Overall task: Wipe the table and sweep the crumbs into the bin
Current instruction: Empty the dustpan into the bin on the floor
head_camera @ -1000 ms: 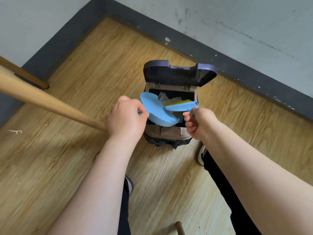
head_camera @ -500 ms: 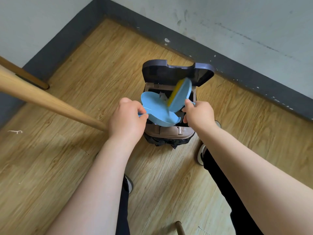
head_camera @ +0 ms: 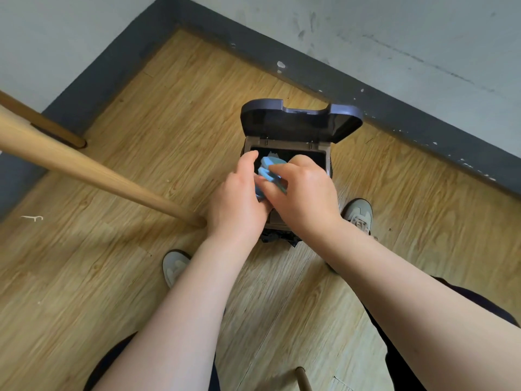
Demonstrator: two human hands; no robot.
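Wooden plank floor, grey wall with dark baseboard (paint-speckled), slanted wooden table legs, two grey shoes.

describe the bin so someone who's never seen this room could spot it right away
Look to the corner where the wood floor meets the dark baseboard. The bin stands there, just beyond both hands. It is brown, with a dark lid flipped up.

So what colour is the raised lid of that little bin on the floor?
The lid is dark grey, with a slight purple tinge. The head view, the only one, shows it clearly.
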